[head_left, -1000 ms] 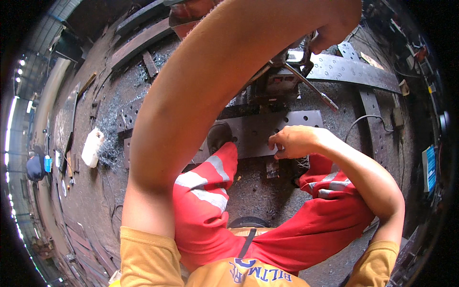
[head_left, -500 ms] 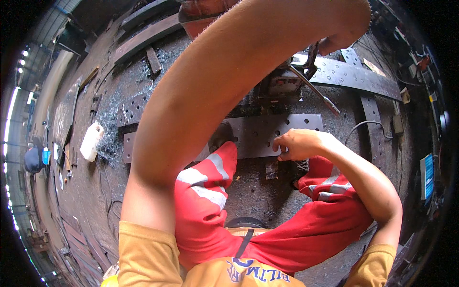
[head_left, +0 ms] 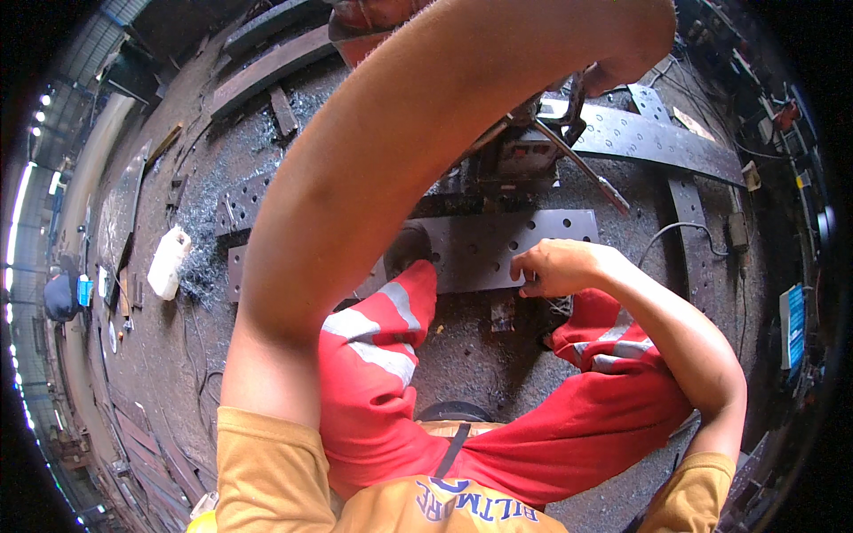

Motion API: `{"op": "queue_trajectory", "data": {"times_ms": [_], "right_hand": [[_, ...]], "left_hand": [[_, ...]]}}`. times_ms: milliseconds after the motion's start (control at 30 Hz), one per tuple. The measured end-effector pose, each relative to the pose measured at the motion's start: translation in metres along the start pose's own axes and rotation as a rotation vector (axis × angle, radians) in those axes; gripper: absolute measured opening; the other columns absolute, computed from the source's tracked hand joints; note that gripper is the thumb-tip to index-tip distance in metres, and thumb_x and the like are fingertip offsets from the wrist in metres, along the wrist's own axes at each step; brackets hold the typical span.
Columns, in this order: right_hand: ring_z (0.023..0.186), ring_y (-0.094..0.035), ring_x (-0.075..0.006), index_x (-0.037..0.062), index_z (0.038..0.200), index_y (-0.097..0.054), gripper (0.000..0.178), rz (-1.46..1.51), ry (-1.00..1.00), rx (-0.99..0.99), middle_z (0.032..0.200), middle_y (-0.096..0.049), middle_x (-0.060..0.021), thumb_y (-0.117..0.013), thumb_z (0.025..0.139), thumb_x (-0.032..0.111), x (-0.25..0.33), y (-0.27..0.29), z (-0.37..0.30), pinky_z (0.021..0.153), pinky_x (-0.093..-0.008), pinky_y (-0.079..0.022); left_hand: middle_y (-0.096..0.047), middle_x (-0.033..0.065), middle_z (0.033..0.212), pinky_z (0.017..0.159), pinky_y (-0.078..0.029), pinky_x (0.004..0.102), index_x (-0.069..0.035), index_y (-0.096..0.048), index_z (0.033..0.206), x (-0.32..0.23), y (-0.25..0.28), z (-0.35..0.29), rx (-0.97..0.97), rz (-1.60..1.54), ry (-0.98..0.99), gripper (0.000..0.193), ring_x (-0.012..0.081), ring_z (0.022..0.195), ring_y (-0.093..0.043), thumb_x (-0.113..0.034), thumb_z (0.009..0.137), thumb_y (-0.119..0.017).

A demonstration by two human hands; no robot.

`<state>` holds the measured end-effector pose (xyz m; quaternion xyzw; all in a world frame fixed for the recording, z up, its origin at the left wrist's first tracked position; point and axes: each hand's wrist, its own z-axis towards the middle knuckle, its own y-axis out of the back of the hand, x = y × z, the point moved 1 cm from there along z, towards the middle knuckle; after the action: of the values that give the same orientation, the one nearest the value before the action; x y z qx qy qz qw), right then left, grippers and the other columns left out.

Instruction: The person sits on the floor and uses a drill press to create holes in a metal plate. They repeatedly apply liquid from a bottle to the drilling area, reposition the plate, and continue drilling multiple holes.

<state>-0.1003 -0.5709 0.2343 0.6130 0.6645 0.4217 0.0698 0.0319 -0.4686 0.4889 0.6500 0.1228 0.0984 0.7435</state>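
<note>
My left arm reaches up and across to the right, so it covers much of the view. My left hand (head_left: 633,49) is at the top right, fingers curled down by the dark metal lever (head_left: 577,107) of a machine (head_left: 520,164); what it grips is hidden. The machine has a thin metal rod handle (head_left: 582,164) slanting down. Below it lies a flat steel plate (head_left: 480,258) with rows of round holes. My right hand (head_left: 560,266) hovers at or rests on the plate's near right edge, fingers loosely bent and apart, with nothing in them.
A second perforated plate (head_left: 657,147) lies at the far right across another bar (head_left: 689,222). A cable (head_left: 666,233) curves near it. At left are a white plastic jug (head_left: 169,264) and metal shavings (head_left: 203,253). A red container (head_left: 360,31) and steel bars (head_left: 271,71) are at the back.
My left hand and forearm have shifted slightly left, and another rod of the machine now shows beside the forearm. My right hand stays nearly in place at the plate's edge.
</note>
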Motion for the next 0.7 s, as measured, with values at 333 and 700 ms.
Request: {"op": "queue_trajectory", "data": {"times_ms": [333, 700], "right_hand": [[0.104, -0.071, -0.0353, 0.0091, 0.123, -0.069, 0.04, 0.014, 0.01, -0.01, 0.109, -0.075, -0.015, -0.072, 0.092, 0.034, 0.001, 0.0, 0.003, 0.091, -0.0448, -0.056], [0.103, -0.071, -0.0358, 0.009, 0.123, -0.068, 0.04, 0.005, 0.015, -0.011, 0.109, -0.075, -0.0151, -0.072, 0.093, 0.034, -0.003, -0.004, 0.004, 0.091, -0.045, -0.056]], "left_hand": [[-0.077, 0.009, 0.083, 0.065, -0.058, 0.0351, -0.012, -0.082, 0.082, -0.002, -0.001, 0.012, -0.019, -0.001, -0.005, 0.012, 0.0211, 0.076, -0.074, -0.019, 0.071, -0.081], [-0.076, 0.0091, 0.083, 0.065, -0.058, 0.0359, -0.012, -0.081, 0.081, -0.002, 0.001, 0.008, -0.008, 0.003, -0.005, 0.012, 0.0214, 0.076, -0.074, -0.019, 0.071, -0.08]]}}
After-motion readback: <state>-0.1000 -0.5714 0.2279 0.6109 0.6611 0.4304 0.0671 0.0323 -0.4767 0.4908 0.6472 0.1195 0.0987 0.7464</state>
